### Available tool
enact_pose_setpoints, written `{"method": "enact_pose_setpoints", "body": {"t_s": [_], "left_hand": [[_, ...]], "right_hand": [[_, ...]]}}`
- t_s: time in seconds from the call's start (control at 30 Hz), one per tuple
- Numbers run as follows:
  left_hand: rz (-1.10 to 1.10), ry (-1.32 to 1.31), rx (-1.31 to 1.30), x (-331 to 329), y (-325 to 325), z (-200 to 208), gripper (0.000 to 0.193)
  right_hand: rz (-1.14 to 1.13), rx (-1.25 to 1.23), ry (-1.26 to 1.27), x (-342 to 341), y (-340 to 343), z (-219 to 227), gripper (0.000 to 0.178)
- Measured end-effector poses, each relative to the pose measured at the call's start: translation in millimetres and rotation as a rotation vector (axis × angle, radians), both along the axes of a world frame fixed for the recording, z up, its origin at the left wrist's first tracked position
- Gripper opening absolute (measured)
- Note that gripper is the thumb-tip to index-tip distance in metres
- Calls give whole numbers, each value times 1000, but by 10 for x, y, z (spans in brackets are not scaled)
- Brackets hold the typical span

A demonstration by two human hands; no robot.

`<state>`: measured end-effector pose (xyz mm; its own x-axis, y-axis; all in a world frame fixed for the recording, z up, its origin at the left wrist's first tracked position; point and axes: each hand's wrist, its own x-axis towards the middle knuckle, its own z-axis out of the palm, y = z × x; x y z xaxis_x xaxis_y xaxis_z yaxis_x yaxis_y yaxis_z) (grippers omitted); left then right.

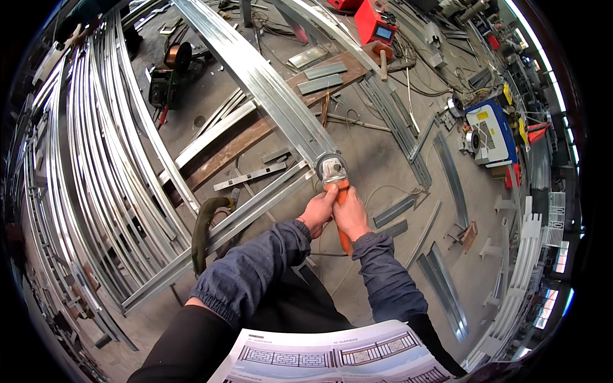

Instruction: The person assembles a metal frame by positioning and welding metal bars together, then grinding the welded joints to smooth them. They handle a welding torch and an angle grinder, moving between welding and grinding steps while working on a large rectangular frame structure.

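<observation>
An orange angle grinder (345,244) with a silver head is gripped by both my hands. Its round disc meets the corner where a wide galvanised steel channel (268,83) joins a narrower metal rail (255,204). My right hand (350,216) wraps round the orange body. My left hand (318,210) closes on the grinder from the left, thumb near the head. Between the disc and the metal, the exact contact is partly hidden by the grinder head. A printed sheet with railing pictures (332,357) lies at the lower edge, close to my body.
Long shiny metal bars (96,147) lie side by side at left. A dark green cloth-like bundle (203,233) hangs over the rail. A spirit level (250,177), a red machine (375,25), a blue-and-white box (490,134), loose offcuts (320,84) and cables lie on the floor.
</observation>
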<state>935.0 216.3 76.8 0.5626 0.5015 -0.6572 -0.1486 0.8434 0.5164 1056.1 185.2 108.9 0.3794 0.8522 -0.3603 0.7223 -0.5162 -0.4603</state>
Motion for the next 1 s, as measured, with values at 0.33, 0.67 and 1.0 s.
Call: {"method": "enact_pose_setpoints", "body": {"t_s": [0.33, 0.67, 1.0], "left_hand": [[142, -23, 20, -113, -93, -183, 64], [107, 17, 9, -147, -28, -123, 66], [135, 62, 49, -195, 41, -128, 67]], "right_hand": [[32, -43, -4, -224, 33, -85, 58], [29, -31, -69, -255, 33, -119, 58], [3, 33, -29, -369, 57, -119, 52]]}}
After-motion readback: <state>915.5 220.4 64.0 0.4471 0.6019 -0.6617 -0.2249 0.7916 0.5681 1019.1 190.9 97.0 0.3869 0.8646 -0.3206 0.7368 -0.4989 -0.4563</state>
